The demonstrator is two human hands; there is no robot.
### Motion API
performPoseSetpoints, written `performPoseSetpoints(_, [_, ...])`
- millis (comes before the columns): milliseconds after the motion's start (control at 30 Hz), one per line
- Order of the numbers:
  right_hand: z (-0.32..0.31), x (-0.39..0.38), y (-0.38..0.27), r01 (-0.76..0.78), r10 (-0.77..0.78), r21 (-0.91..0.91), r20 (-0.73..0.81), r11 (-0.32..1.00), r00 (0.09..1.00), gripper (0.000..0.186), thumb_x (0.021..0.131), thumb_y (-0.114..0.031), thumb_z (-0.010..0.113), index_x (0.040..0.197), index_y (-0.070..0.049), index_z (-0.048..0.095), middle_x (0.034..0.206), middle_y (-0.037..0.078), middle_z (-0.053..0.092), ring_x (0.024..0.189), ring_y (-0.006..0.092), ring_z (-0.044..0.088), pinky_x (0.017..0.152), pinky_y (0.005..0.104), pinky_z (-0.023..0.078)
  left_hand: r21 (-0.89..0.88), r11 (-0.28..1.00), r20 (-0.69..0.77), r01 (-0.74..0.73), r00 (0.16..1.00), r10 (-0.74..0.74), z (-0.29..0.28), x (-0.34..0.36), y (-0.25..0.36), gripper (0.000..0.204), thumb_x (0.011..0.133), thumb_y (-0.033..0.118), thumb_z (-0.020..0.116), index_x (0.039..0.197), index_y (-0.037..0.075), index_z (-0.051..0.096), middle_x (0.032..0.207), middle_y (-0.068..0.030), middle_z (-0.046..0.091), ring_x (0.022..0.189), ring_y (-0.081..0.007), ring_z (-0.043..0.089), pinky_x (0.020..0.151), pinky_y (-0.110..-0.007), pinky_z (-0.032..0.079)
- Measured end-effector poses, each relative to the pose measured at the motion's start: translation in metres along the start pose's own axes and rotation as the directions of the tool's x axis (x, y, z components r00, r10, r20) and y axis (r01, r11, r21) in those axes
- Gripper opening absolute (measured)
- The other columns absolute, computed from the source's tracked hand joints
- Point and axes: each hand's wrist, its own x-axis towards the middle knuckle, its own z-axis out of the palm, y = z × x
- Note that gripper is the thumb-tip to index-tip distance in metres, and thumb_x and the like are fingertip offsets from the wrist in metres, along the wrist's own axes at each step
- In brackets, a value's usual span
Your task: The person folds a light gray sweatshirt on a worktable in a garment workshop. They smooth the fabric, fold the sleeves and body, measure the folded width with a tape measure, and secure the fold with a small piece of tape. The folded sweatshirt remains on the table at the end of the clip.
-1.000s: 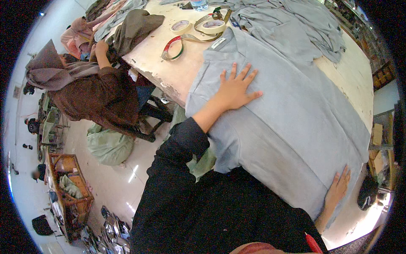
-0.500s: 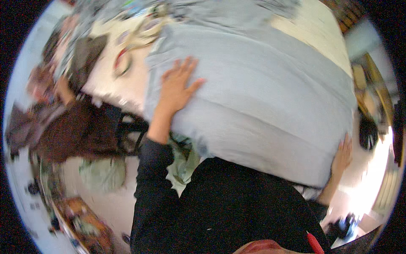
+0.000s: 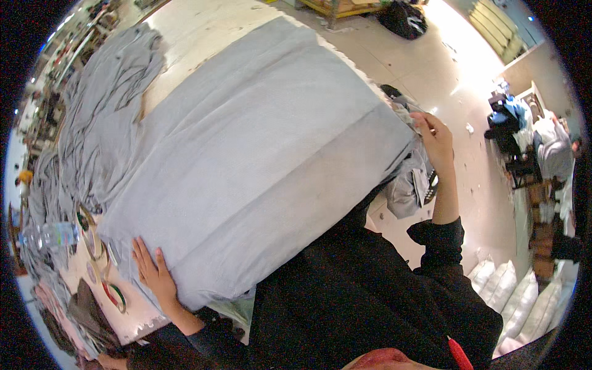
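Note:
A wide sheet of light grey-blue fabric [image 3: 265, 148] lies spread over the table, with soft creases running along it. Flat on its left end rests my left hand [image 3: 157, 277], fingers stretched out. At the far right corner of the fabric, my right hand [image 3: 438, 142] is raised with thumb and fingers curled together in a pinch. What sits between those fingertips, if anything, is too small to make out. A loose heap of grey fabric [image 3: 108, 105] lies beyond the sheet on the left.
Rolls of tape [image 3: 114, 296] and a clear plastic bottle [image 3: 55, 235] lie left of the sheet. A grey bundle [image 3: 407, 188] sits below my right hand. White filled sacks [image 3: 515, 296] stand at lower right, a black bag [image 3: 402, 18] on the far floor. Another person's arm shows at lower left.
The view has swung to the right. My right hand has gone from lying along the sheet's right edge to a raised pinch at its corner. My left hand still lies on the left end.

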Motion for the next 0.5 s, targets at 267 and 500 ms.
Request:
performPoseSetpoints(267, [0.003,-0.022,-0.013,-0.104,0.101,0.028,0.091,0.994,0.991,0.018,0.090,-0.021,0.069,0.093,-0.003,0.070,0.077,-0.003,0.059,0.071,0.0067,0.050,0.066,0.0219,0.041,0.037,0.999,0.026,0.025,0.999,-0.026,-0.001,0.000,0.002,0.058,0.102,0.046,0.036,0.154,0.021,0.028,0.162,-0.0031,0.021,0.149,-0.0290,0.016,0.116,-0.052,0.010])
performPoseSetpoints(500, [-0.010,-0.016,0.019,-0.219,0.157,0.494,0.163,0.841,0.974,0.009,0.093,-0.013,0.064,0.094,-0.004,0.064,0.082,-0.005,0.057,0.076,0.0058,0.051,0.071,0.0216,0.042,-0.013,1.000,0.018,0.010,1.000,-0.010,-0.003,-0.001,0.003,0.057,0.102,0.044,0.038,0.153,0.020,0.030,0.161,-0.0054,0.024,0.149,-0.0301,0.018,0.117,-0.048,0.011])
